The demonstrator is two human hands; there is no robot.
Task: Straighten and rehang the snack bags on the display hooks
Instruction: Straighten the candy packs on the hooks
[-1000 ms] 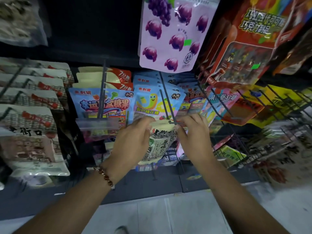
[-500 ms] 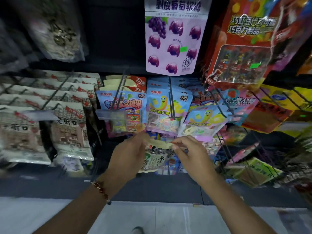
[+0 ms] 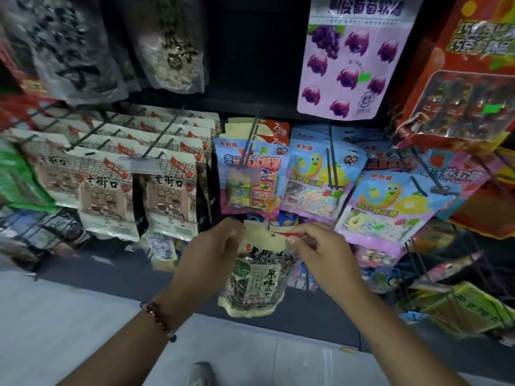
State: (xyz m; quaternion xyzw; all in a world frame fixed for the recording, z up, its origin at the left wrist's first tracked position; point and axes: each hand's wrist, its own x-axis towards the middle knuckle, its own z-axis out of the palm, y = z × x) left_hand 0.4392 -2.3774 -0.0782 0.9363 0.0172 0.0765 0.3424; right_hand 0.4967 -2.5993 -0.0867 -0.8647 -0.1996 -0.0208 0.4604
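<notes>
Below the row of candy bags on the rack, a sunflower seed bag is hanging in the air between two hands, off any hook and in front of the dark base of the display. As a judgement, the main risk from here is a missed hook: the punched hole near the bag's top edge is sitting just under a thin display hook whose tip is hard to make out, so the header may be sliding past the wire instead of onto it. The bag is also full and bottom-heavy, so a light pinch on a thin header may be letting it tilt or slip toward the floor. Crowded neighbouring packs could be getting knocked askew as the hands are reaching in. The left hand is pinching the bag's top left corner, fingers curled in tight against the thumb. The right hand is pinching the top right corner by the red strip, fingers folded closed on the header with almost no gap. A beaded bracelet is sitting on the left wrist.
</notes>
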